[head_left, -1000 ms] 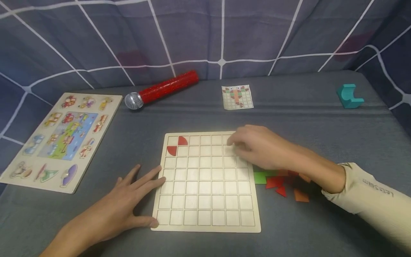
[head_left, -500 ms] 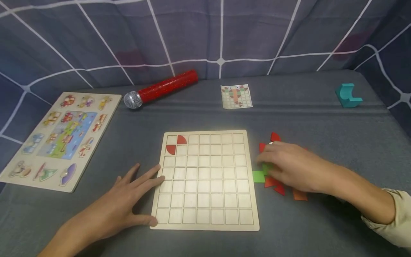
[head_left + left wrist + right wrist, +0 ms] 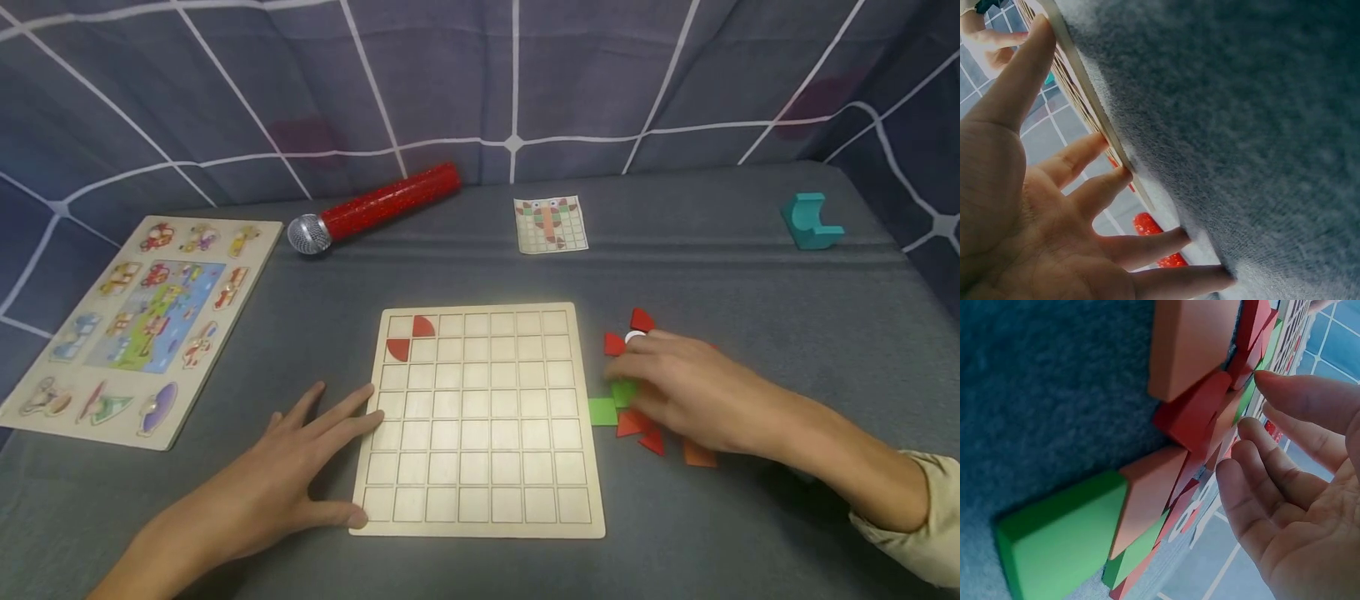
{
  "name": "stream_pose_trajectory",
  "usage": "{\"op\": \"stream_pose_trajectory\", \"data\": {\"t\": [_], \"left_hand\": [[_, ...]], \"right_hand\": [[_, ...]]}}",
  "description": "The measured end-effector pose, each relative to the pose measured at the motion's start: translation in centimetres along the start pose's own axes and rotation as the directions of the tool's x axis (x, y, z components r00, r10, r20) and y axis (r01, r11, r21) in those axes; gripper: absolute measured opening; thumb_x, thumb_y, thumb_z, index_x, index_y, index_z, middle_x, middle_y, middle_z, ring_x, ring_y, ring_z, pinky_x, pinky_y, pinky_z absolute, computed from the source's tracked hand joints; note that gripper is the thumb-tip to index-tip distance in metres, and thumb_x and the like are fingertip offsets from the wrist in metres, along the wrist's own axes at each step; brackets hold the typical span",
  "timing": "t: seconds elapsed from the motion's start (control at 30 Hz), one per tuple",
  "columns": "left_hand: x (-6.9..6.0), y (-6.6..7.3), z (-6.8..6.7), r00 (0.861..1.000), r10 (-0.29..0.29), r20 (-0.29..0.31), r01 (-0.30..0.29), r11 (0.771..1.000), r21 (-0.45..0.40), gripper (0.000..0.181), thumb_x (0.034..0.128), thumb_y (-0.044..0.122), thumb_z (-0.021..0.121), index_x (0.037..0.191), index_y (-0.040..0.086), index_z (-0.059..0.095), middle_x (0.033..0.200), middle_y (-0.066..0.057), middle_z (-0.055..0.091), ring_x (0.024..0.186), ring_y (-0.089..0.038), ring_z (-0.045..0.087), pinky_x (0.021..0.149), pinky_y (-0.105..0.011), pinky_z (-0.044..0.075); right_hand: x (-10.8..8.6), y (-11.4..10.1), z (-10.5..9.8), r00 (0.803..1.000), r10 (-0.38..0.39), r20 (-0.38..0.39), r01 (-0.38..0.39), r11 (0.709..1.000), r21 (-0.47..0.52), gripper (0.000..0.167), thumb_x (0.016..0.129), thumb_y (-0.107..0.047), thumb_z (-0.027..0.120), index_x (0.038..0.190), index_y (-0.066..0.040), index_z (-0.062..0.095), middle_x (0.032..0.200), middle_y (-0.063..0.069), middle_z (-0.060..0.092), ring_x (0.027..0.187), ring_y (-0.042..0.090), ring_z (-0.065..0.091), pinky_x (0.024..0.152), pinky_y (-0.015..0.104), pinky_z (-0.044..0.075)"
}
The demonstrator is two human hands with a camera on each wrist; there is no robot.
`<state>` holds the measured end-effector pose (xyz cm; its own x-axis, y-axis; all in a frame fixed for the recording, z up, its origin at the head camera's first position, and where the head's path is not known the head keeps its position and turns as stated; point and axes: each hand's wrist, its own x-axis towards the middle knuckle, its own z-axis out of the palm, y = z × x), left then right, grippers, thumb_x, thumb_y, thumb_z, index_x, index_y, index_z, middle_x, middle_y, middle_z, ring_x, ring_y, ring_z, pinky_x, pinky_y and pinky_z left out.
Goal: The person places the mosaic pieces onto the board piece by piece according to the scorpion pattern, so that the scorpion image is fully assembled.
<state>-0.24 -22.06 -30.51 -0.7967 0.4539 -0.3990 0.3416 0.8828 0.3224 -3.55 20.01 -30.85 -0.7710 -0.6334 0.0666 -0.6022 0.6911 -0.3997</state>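
Observation:
A pale wooden grid board point(image 3: 465, 433) lies flat, with one red quarter-circle piece point(image 3: 423, 326) and another red piece point(image 3: 398, 350) in cells at its far left corner. My left hand point(image 3: 277, 475) is spread at the board's left edge, thumb and two fingertips touching it. Right of the board, my right hand point(image 3: 693, 392) hovers over a pile of flat pieces, fingers loosely bent. In the right wrist view its thumb and fingertips stand apart near a green square point(image 3: 624, 393), with no piece visible between them. My right hand hides part of the pile.
A picture card point(image 3: 551, 225) with a gridded pattern lies behind the board. Around the pile are red pieces point(image 3: 642, 319), an orange piece point(image 3: 700, 452) and a green square point(image 3: 602, 411). A peg puzzle point(image 3: 187, 408), red microphone point(image 3: 390, 202) and teal block point(image 3: 810, 223) lie farther off.
My right hand has moved from the board's far right corner, right and nearer to me, to the pile. My left hand keeps its place at the board's edge.

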Motion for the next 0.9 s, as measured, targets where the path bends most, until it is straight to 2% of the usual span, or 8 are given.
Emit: {"op": "stream_pose_trajectory", "data": {"t": [0.17,0.4,0.53,0.77,0.9], "left_hand": [[0.0,0.0,0.0,1.000,0.003,-0.003,-0.003,1.000,0.002,0.099,0.0628,0.075,0.069,0.149,0.034,0.044,0.161,0.003,0.025,0.141,-0.054,0.014,0.093,-0.083,0.019],[-0.1,0.0,-0.1,1.000,0.013,-0.008,-0.013,1.000,-0.002,0.098,0.0641,0.075,0.068,0.149,0.033,0.043,0.162,0.003,0.024,0.142,-0.053,0.014,0.093,-0.083,0.019],[-0.1,0.0,-0.1,1.000,0.010,-0.001,-0.010,1.000,-0.010,0.098,0.0644,0.076,0.067,0.149,0.032,0.043,0.162,0.002,0.024,0.142,-0.054,0.013,0.093,-0.083,0.018],[0.0,0.0,-0.1,1.000,-0.003,0.001,0.003,1.000,-0.009,0.099,0.0632,0.075,0.068,0.149,0.033,0.044,0.162,0.003,0.024,0.142,-0.054,0.013,0.093,-0.083,0.018],[-0.1,0.0,0.0,1.000,0.004,-0.009,-0.004,1.000,-0.004,0.099,0.0632,0.075,0.068,0.149,0.033,0.044,0.162,0.003,0.024,0.142,-0.054,0.013,0.093,-0.083,0.018]], "right_hand": [[0.0,-0.3,0.1,1.000,-0.002,0.001,0.002,1.000,0.021,0.035,0.075,0.004,0.070,0.096,-0.024,0.071,0.083,-0.020,0.051,0.079,0.002,0.046,0.070,0.026,0.044],[0.0,-0.9,0.4,0.998,-0.035,0.049,0.033,0.999,0.039,0.037,0.076,0.001,0.073,0.104,-0.022,0.072,0.094,-0.017,0.057,0.087,0.006,0.049,0.077,0.033,0.046],[0.0,-1.2,0.6,0.998,-0.045,0.053,0.043,0.999,0.028,0.035,0.075,-0.002,0.076,0.104,-0.021,0.072,0.091,-0.017,0.054,0.084,0.004,0.047,0.075,0.029,0.046],[0.3,-1.4,1.0,0.998,-0.053,0.038,0.052,0.999,0.008,0.035,0.073,-0.001,0.081,0.104,-0.015,0.073,0.092,-0.013,0.057,0.085,0.007,0.051,0.079,0.034,0.050],[0.5,-1.3,1.1,0.995,-0.096,-0.005,0.096,0.995,0.001,0.033,0.074,-0.002,0.083,0.102,-0.017,0.073,0.087,-0.016,0.056,0.081,0.005,0.051,0.079,0.035,0.049]]}}
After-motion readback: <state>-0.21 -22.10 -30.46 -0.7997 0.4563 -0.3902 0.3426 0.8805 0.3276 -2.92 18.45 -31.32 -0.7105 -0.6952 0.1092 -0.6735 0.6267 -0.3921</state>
